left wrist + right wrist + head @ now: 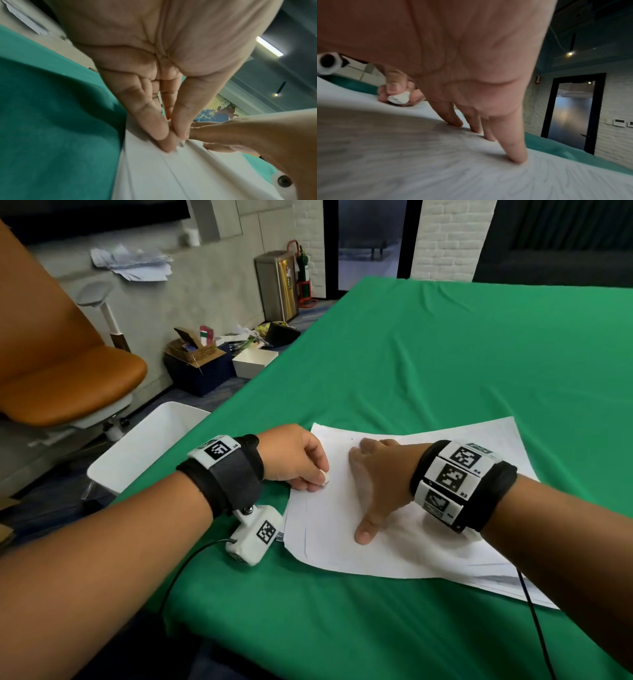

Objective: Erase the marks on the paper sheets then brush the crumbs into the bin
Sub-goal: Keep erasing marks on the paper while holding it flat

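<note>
- Nearest to the person, the right hand [376, 474] lies flat on the paper sheets [445, 542], its fingers [515, 151] straight and spread and the thumb stretched toward the near edge. It grasps nothing; it only presses the stack down on the green tablecloth [445, 354].
- Just beside it, at the left edge of the top sheet, the left hand [294, 457] pinches a small white eraser [324, 475] between thumb and fingertips, and the eraser seems to touch the paper. From the right wrist view the eraser [399, 98] looks worn and rounded.
- I judge that the erasing step is in hand. No marks are clear to me on the top sheet; they may be too faint to tell.
- To do this step well, I would keep the flat hand close to the rubbing place, so the thin sheet does not wrinkle or slide, and rub with short strokes away from the holding hand, with light pressure near the edge.
- A few sheets lie slightly fanned, so each one probably needs its turn.
- Farther left, below the table edge, stands the white bin [147, 446], well apart from the sheets. Crumbs should be swept that way later.
</note>
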A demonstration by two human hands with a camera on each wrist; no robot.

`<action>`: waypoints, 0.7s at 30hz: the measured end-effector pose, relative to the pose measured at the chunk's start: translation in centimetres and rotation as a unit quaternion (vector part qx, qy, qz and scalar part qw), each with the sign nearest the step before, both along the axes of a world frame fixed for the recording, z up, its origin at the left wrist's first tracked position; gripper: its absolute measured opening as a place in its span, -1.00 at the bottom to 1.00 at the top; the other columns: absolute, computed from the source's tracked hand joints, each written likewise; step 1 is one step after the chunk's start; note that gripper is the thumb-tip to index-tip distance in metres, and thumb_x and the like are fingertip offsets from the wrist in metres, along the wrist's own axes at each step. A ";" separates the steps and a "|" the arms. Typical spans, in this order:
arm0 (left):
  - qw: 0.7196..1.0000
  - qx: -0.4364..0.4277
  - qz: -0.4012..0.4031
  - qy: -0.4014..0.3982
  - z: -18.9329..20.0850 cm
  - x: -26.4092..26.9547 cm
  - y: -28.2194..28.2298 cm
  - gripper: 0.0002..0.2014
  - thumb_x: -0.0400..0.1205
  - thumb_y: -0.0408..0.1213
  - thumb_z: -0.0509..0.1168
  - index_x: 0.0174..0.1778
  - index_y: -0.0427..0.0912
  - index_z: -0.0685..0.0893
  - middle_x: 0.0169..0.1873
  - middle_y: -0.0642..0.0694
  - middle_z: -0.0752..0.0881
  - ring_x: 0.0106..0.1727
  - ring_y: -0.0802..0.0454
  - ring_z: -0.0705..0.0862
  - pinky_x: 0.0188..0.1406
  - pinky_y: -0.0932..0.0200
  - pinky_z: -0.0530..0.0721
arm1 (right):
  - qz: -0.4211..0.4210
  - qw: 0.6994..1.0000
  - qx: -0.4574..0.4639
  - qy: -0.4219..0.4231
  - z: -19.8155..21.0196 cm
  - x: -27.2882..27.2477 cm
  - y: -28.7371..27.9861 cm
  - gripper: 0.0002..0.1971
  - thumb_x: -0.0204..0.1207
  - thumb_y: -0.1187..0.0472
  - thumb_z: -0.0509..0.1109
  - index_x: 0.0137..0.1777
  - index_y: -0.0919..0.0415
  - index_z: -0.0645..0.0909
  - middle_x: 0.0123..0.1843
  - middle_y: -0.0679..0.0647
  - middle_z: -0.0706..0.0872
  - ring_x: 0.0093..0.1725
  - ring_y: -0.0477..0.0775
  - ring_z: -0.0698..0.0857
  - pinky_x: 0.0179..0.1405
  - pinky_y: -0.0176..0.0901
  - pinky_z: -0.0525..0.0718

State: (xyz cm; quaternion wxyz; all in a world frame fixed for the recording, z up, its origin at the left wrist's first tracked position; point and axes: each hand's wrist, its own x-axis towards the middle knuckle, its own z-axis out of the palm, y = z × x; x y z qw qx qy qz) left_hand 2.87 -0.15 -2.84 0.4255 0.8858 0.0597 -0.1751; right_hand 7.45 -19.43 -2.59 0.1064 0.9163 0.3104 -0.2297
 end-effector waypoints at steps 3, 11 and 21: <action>1.000 0.000 0.008 0.003 -0.3 0.5 0.0 -0.85 0.54 -0.53 0.55 -0.03 -0.36 0.74 -0.34 -0.17 0.84 -0.33 0.03 0.82 -0.30 0.24 0.81 | 0.003 1.000 0.002 0.002 -0.1 0.1 0.0 0.51 -0.19 -0.65 0.61 0.72 0.16 0.17 0.64 0.05 0.34 0.69 0.25 0.31 0.60 0.36 0.43; 0.997 -0.034 0.033 -0.055 -0.7 0.4 0.3 -0.81 0.56 -0.52 0.53 0.03 -0.34 0.71 -0.39 -0.10 0.76 -0.26 -0.10 0.82 -0.13 -0.03 0.83 | -0.008 1.000 0.000 -0.006 1.0 1.7 1.0 0.34 -0.36 -0.67 0.58 0.42 0.18 0.61 0.33 0.06 0.72 0.27 0.20 0.73 0.36 0.10 0.69; 1.000 0.004 -0.005 -0.025 0.2 1.5 -0.7 -0.89 0.52 -0.54 0.56 -0.08 -0.38 0.79 -0.28 -0.21 0.85 -0.28 -0.03 0.85 -0.02 -0.07 0.86 | -0.013 1.000 -0.004 0.009 1.6 0.6 0.1 -0.03 0.08 -0.50 0.67 0.39 0.11 0.60 0.21 0.06 0.74 0.13 0.16 0.74 0.03 -0.05 0.69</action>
